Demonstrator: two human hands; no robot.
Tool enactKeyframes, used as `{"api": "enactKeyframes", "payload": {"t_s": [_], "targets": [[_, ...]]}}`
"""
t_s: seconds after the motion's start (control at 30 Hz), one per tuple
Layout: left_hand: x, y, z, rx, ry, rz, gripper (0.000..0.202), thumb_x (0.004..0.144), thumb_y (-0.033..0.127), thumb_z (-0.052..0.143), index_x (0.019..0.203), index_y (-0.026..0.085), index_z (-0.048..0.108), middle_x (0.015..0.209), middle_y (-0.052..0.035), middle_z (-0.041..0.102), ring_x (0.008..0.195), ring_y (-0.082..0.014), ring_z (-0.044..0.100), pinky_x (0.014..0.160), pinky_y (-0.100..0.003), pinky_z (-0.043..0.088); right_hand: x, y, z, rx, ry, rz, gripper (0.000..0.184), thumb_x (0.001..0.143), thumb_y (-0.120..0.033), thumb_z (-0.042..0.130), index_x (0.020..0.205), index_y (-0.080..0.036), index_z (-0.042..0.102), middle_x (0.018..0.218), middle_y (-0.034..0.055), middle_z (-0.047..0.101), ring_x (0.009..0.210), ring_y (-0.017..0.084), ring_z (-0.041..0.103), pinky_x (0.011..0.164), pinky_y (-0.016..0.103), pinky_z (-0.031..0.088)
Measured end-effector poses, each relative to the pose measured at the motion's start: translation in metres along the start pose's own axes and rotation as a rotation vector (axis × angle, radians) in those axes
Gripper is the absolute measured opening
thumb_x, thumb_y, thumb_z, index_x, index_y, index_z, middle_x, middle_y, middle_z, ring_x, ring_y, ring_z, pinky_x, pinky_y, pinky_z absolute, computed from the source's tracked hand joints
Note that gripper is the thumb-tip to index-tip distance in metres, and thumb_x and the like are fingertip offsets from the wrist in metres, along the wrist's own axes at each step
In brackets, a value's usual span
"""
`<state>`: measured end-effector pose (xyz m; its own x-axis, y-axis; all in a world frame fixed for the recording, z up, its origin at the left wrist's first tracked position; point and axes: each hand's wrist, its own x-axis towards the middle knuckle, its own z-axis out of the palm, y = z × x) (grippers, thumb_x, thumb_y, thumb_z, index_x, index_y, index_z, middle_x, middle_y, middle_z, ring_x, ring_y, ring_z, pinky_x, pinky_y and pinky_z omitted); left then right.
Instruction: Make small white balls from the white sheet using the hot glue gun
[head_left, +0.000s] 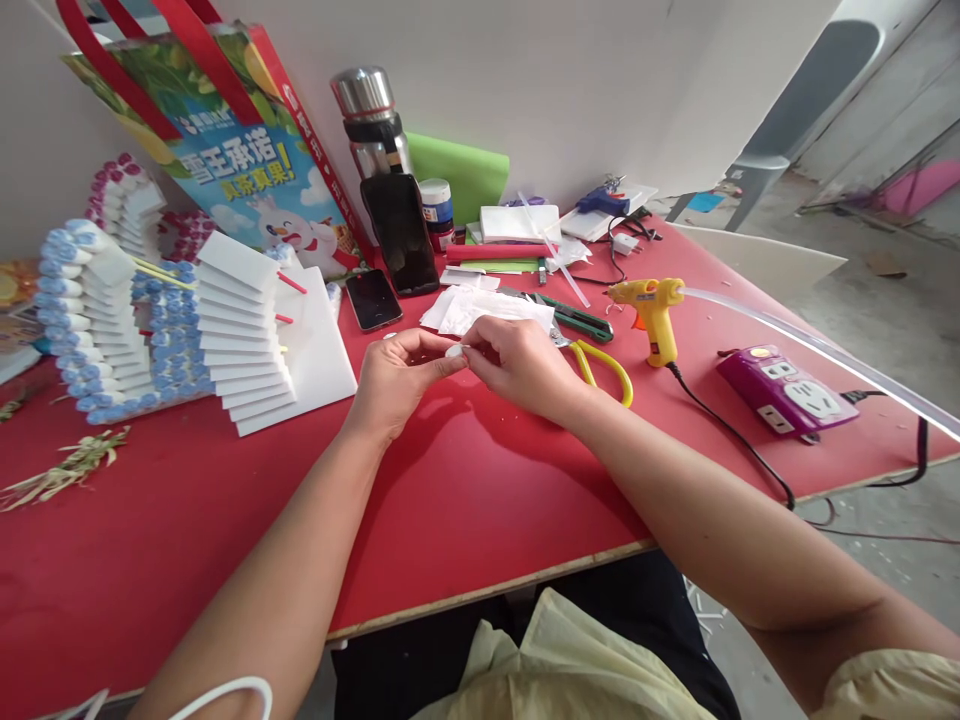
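Observation:
Over the red table, my left hand and my right hand meet fingertip to fingertip. Pinched between them is a small white rounded piece; its kind is too small to tell. Both hands are closed on it. Just beyond lies a pile of thin white sheets. Yellow-handled scissors rest beside my right wrist, partly hidden by it. To the left of my left hand stands a fanned stack of white board pieces on a white board.
A yellow glue gun and purple power strip sit at right, with cords trailing. A green utility knife, phone, upright black phone, steel flask and printed bag stand farther back. Blue-and-white craftwork is at left.

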<state>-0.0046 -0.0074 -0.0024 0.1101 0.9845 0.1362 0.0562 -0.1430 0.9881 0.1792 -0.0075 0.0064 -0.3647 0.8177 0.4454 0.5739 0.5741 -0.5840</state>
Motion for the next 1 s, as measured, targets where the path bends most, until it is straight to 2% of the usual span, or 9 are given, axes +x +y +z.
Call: {"api": "enactKeyframes", "payload": {"t_s": [0.17,0.37,0.47,0.6,0.67,0.73,0.83,0.9,1.0], "targets": [[0.000,0.002,0.001,-0.005,0.006,0.037,0.033,0.064,0.037,0.093,0.089,0.018,0.081,0.089,-0.0069,0.079,0.087,-0.0233,0.073,0.085,-0.035,0.058,0.000,0.001,-0.002,0.125,0.002,0.054,0.011,0.091,-0.016,0.055,0.085,-0.017,0.065,0.074,0.0017,0.068,0.065,0.014,0.056,0.063,0.026,0.036],[-0.001,0.001,-0.001,0.018,0.006,0.049,0.036,0.064,0.041,0.093,0.088,0.018,0.080,0.088,-0.0066,0.078,0.084,-0.0221,0.072,0.082,-0.034,0.059,-0.002,-0.002,0.000,0.054,0.038,-0.048,0.011,0.091,-0.018,0.055,0.085,-0.016,0.064,0.078,0.0049,0.070,0.069,0.016,0.058,0.063,0.028,0.038],[-0.001,0.002,-0.001,0.038,0.008,0.094,0.035,0.067,0.042,0.091,0.089,0.018,0.079,0.086,-0.0061,0.078,0.081,-0.0212,0.071,0.080,-0.034,0.059,-0.001,-0.007,-0.004,0.267,0.012,0.118,0.016,0.093,-0.026,0.057,0.081,-0.017,0.062,0.075,0.0042,0.070,0.061,0.013,0.058,0.058,0.026,0.041],[-0.001,0.004,-0.001,0.110,-0.036,0.134,0.031,0.072,0.041,0.088,0.092,0.019,0.079,0.090,-0.0064,0.078,0.084,-0.0217,0.072,0.085,-0.035,0.058,0.005,-0.007,-0.010,0.671,-0.091,0.429,0.044,0.097,-0.054,0.053,0.076,-0.017,0.061,0.072,0.0069,0.071,0.047,0.011,0.058,0.043,0.023,0.041],[-0.001,0.004,-0.002,0.137,-0.045,0.146,0.030,0.074,0.040,0.087,0.094,0.019,0.079,0.094,-0.0066,0.079,0.087,-0.0221,0.073,0.088,-0.034,0.057,0.007,-0.005,-0.012,0.785,-0.113,0.511,0.048,0.095,-0.059,0.055,0.076,-0.016,0.062,0.070,0.0081,0.071,0.045,0.012,0.058,0.039,0.022,0.040],[0.000,0.003,-0.003,0.156,-0.037,0.161,0.031,0.074,0.040,0.087,0.095,0.019,0.080,0.094,-0.0064,0.079,0.088,-0.0223,0.072,0.087,-0.034,0.057,0.008,-0.003,-0.012,0.825,-0.125,0.531,0.042,0.092,-0.054,0.063,0.076,-0.015,0.064,0.070,0.0080,0.072,0.044,0.011,0.059,0.038,0.021,0.041],[0.000,0.004,-0.004,0.166,-0.036,0.167,0.031,0.074,0.041,0.087,0.096,0.020,0.081,0.094,-0.0061,0.079,0.088,-0.0224,0.072,0.085,-0.033,0.057,0.008,-0.002,-0.012,0.807,-0.138,0.499,0.026,0.086,-0.036,0.073,0.073,-0.015,0.064,0.071,0.0065,0.073,0.045,0.010,0.060,0.040,0.021,0.044],[-0.001,0.005,-0.003,0.150,-0.031,0.151,0.031,0.075,0.041,0.086,0.096,0.020,0.081,0.094,-0.0064,0.079,0.090,-0.0229,0.072,0.087,-0.033,0.057,0.008,-0.002,-0.012,0.821,-0.143,0.487,0.019,0.085,-0.028,0.071,0.073,-0.015,0.064,0.071,0.0058,0.073,0.045,0.010,0.060,0.040,0.021,0.044],[-0.001,0.006,-0.003,0.116,-0.007,0.117,0.033,0.073,0.043,0.086,0.096,0.019,0.081,0.094,-0.0074,0.079,0.091,-0.0239,0.072,0.091,-0.036,0.056,0.008,-0.002,-0.013,0.866,-0.140,0.493,0.016,0.087,-0.025,0.065,0.075,-0.015,0.065,0.071,0.0050,0.074,0.045,0.010,0.059,0.039,0.021,0.042]]}}
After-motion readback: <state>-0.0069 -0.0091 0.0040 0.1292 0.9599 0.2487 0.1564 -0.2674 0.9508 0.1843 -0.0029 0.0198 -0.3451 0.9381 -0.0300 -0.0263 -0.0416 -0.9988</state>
